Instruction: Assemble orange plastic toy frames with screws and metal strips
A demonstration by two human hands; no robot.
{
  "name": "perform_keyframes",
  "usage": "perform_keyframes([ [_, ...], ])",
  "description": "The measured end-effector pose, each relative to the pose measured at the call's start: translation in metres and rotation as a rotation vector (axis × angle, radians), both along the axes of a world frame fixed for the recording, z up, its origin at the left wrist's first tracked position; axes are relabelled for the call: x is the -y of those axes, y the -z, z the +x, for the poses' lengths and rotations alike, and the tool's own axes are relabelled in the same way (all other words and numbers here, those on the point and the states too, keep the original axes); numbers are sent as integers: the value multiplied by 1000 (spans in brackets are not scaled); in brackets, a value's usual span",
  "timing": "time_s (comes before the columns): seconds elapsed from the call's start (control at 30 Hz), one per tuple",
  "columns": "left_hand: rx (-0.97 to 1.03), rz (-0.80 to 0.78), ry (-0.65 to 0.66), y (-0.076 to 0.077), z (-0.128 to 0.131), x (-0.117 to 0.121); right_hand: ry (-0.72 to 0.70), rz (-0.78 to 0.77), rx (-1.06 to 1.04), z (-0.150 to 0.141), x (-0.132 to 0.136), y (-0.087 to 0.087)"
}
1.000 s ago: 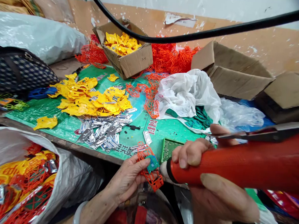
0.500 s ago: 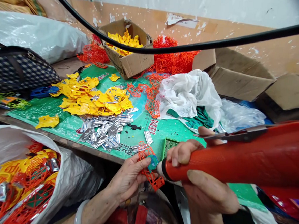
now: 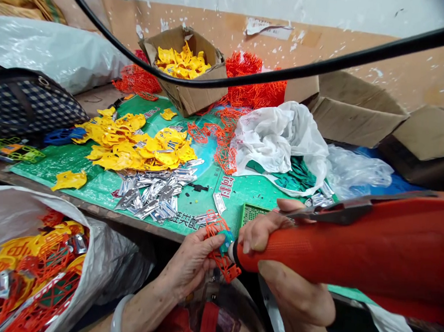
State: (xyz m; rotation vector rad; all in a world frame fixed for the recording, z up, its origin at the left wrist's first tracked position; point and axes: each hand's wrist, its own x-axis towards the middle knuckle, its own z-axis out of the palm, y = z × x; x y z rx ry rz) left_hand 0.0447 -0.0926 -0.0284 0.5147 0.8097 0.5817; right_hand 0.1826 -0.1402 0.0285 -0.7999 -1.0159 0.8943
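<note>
My left hand (image 3: 196, 252) pinches an orange-red plastic lattice part (image 3: 231, 273) between thumb and fingers. A small teal piece (image 3: 226, 240) lies against that part. My right hand (image 3: 291, 270) is wrapped round a thick red electric screwdriver (image 3: 337, 255) with a metal lever along its top. Its pale nose meets the teal piece; the very tip is hidden. Just beyond my right fingers sits a small green basket (image 3: 249, 211). Silver metallic strips (image 3: 156, 194) and yellow plastic parts (image 3: 133, 143) lie heaped on the green sheet.
A black cable (image 3: 227, 82) hangs across the upper view. A cardboard box (image 3: 201, 97) of yellow parts stands at the back, with orange-red lattice parts (image 3: 256, 90) beside it. A white sack (image 3: 100, 248) of mixed parts is at lower left. A white bag (image 3: 276, 134) holds dark green pieces.
The screwdriver and my right hand have shifted left, pressing closer onto the teal piece, and the tool's rear sits lower. My left hand stays nearly still. The view has shifted slightly.
</note>
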Motion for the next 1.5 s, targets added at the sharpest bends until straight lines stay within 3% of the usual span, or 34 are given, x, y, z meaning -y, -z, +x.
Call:
perform_keyframes([
  [0.27, 20, 10, 11, 3, 2, -1, 53, -17, 58, -6, -3, 7],
  [0.53, 95, -53, 0, 3, -1, -5, 59, 48, -50, 3, -3, -10],
  [0.73, 124, -88, 3, 8, -6, -3, 197, 65, -135, 22, -14, -21],
  [1.17, 167, -88, -74, 2, -7, -22, 470, -74, -42, 45, -52, -15],
  [1.5, 96, -37, -54, 3, -3, -32, 497, -123, -22, 63, -67, -14],
])
